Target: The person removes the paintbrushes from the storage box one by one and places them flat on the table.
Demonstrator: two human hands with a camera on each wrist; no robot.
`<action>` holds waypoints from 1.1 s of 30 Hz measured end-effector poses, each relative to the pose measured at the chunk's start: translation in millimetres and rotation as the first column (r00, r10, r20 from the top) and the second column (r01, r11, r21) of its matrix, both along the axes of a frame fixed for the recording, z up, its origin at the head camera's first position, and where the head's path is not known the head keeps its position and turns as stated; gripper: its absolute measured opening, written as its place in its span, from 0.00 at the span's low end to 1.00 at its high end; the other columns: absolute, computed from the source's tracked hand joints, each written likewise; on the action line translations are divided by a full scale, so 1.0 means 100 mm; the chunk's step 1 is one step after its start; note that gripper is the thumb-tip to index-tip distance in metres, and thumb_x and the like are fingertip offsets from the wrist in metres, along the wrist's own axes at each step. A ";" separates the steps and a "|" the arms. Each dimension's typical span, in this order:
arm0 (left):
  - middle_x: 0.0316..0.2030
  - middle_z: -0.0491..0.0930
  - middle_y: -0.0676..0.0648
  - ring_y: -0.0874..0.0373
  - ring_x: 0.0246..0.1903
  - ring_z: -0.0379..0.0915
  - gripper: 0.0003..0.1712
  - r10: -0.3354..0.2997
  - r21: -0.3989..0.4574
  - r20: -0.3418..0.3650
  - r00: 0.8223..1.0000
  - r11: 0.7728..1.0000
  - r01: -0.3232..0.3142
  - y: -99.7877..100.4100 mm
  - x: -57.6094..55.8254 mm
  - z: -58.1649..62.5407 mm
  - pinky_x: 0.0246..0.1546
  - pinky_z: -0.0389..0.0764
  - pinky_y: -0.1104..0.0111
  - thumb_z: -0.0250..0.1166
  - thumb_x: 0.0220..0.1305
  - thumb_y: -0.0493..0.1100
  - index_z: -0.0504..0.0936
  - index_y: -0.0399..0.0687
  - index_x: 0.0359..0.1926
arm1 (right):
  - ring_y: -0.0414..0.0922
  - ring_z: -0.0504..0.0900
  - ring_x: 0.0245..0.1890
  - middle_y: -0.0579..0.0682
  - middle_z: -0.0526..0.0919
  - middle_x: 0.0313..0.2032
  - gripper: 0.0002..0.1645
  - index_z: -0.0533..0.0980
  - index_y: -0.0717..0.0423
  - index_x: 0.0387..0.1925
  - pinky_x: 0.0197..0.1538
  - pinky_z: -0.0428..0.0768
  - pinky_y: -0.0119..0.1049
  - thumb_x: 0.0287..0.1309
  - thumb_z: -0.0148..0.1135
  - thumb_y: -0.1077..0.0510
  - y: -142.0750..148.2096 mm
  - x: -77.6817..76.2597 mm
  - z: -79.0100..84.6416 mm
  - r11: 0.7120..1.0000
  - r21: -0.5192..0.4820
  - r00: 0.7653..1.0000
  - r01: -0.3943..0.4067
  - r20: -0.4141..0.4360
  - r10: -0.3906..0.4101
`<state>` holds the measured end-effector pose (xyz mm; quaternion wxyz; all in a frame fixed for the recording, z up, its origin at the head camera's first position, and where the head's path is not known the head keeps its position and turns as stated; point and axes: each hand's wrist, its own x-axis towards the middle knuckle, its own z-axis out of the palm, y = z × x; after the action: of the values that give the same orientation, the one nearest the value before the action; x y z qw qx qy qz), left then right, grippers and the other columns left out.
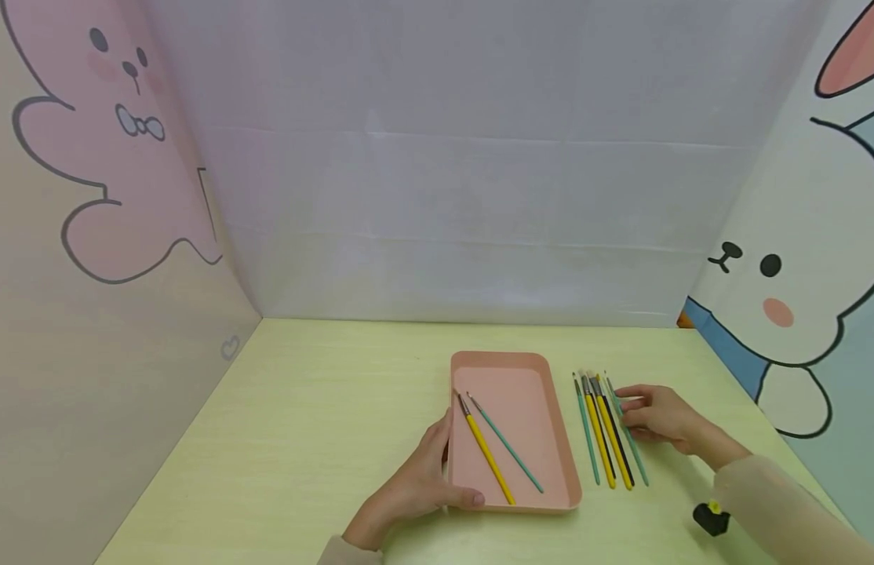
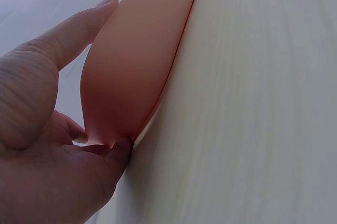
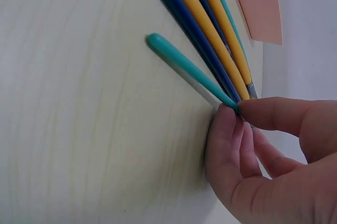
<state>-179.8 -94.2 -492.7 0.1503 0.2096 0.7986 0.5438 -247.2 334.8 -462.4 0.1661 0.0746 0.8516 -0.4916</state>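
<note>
A pink tray [image 1: 508, 370] lies on the table, with a yellow-handled paintbrush [image 1: 488, 453] and a thin teal paintbrush [image 1: 518, 461] inside. My left hand [image 1: 419, 480] grips the tray's near left corner, thumb over the front rim and fingers along the left wall. To the right of the tray several paintbrushes lie side by side, with yellow [image 1: 602, 439], dark blue and teal handles. At the right end of that row, my right hand [image 1: 663, 420] pinches a teal paintbrush [image 3: 184, 66] between thumb and fingers; its handle end shows in the right wrist view.
The pale wooden table [image 1: 324, 408] meets a white back wall [image 1: 465, 196]. Side panels with cartoon animals stand left and right. A small black object with a yellow part [image 1: 711, 519] is beside my right sleeve.
</note>
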 end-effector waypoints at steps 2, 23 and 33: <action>0.82 0.47 0.36 0.46 0.70 0.60 0.80 -0.003 0.003 -0.005 1.000 1.000 0.003 0.00 0.00 0.00 0.69 0.67 0.51 0.86 0.51 0.52 0.33 0.66 0.87 | 0.43 0.84 0.38 0.66 0.81 0.55 0.39 0.63 0.75 0.74 0.42 0.88 0.39 0.67 0.67 0.67 -0.02 0.00 0.01 1.000 0.016 1.000 0.002 0.001 -0.002; 0.82 0.47 0.37 0.44 0.75 0.55 0.81 -0.006 0.001 -0.021 1.000 1.000 0.006 0.00 -0.01 -0.02 0.71 0.63 0.44 0.87 0.50 0.53 0.33 0.65 0.87 | 0.43 0.84 0.35 0.62 0.81 0.46 0.35 0.67 0.76 0.70 0.40 0.88 0.39 0.65 0.67 0.69 -0.13 -0.07 0.01 0.989 0.141 0.999 -0.036 -0.016 0.039; 0.83 0.46 0.37 0.44 0.76 0.53 0.81 -0.001 -0.005 -0.012 1.000 1.000 0.001 0.00 0.01 -0.01 0.72 0.62 0.43 0.86 0.51 0.52 0.33 0.63 0.87 | 0.46 0.83 0.31 0.61 0.82 0.44 0.34 0.68 0.74 0.69 0.36 0.86 0.40 0.66 0.64 0.64 -0.14 -0.02 0.08 0.968 0.241 0.991 -0.068 -0.098 0.094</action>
<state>-178.8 -93.7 -493.3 0.1463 0.2131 0.8008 0.5403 -248.7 320.8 -454.0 0.1295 0.0321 0.9142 -0.3827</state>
